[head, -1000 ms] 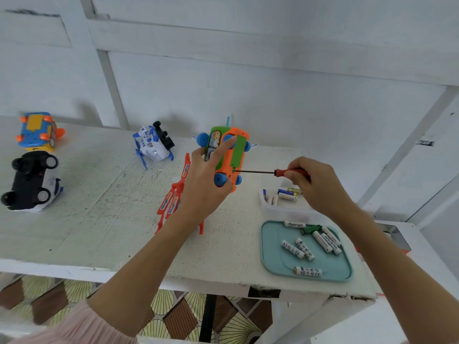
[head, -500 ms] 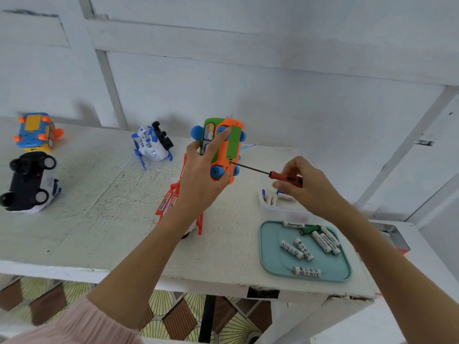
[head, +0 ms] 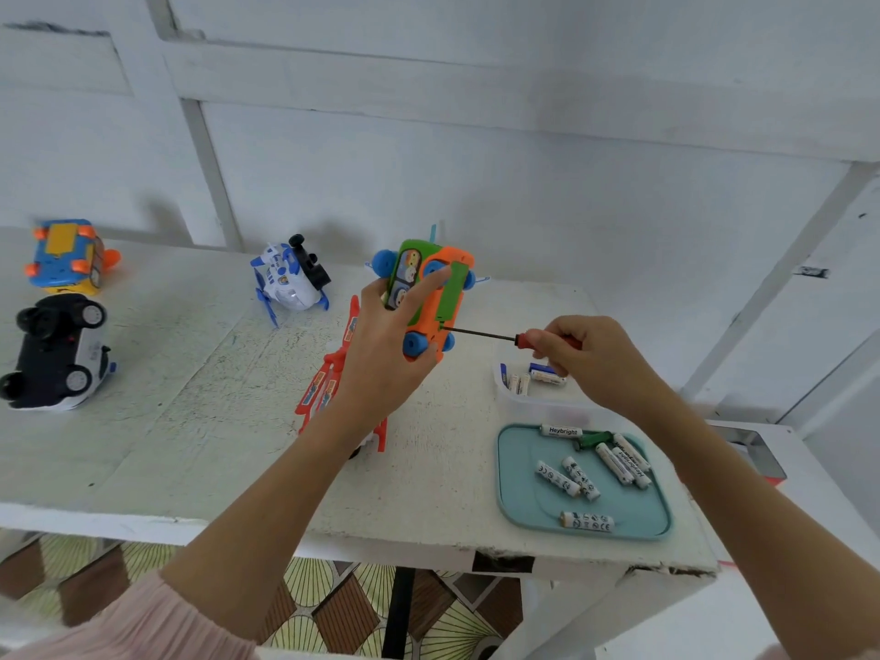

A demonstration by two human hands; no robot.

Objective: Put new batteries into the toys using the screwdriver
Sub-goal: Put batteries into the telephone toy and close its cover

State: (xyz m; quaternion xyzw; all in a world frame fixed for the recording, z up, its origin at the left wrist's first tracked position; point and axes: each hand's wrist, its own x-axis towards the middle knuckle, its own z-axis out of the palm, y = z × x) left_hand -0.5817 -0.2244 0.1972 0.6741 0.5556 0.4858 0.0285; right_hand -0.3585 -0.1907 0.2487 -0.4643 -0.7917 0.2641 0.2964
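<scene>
My left hand (head: 385, 345) grips an orange and green toy car (head: 431, 297) with blue wheels, held up above the table with its underside turned to the right. My forefinger lies across its green battery cover. My right hand (head: 588, 357) pinches the red handle of a screwdriver (head: 500, 334). Its thin black shaft points left, and the tip touches the lower end of the green cover. Several white batteries (head: 578, 476) lie in a teal tray (head: 526, 500) at the front right. More batteries (head: 533, 379) sit in a clear tub (head: 538, 407) behind the tray.
A red toy plane (head: 328, 383) lies on the white table (head: 190, 421) under my left forearm. A white and blue toy (head: 290, 278) sits further back. At the far left are a black and white car (head: 55, 352) and a blue and orange car (head: 66, 254), both upturned.
The toy car and the screwdriver rose, then came back down a little. The shaft went from level to slanted and is near level again, its tip staying at the green cover.
</scene>
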